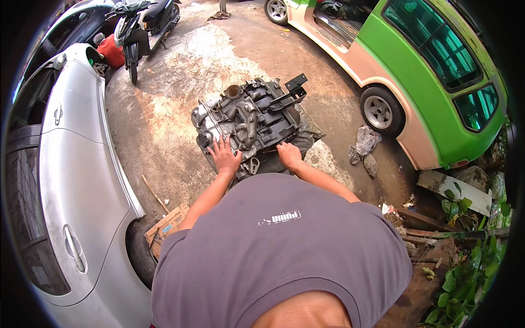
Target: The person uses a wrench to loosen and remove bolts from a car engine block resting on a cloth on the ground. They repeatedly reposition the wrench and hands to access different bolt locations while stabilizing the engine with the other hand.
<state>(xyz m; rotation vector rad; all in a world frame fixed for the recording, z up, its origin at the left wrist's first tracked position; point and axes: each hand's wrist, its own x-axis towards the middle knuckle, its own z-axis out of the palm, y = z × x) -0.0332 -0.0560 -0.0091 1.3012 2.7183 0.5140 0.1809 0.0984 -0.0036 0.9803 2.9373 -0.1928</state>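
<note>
Your left hand [225, 156], fingers spread, and your right hand [289, 154], laid flat, both press on the near edge of the engine [249, 121], grounded between two cars, unlifted, gripping nothing.

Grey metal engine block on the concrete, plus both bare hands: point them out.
Grey metal engine block [249, 117], head view, top casting.
Left hand [224, 156], head view, back of hand.
Right hand [289, 155], head view, back of hand.
</note>
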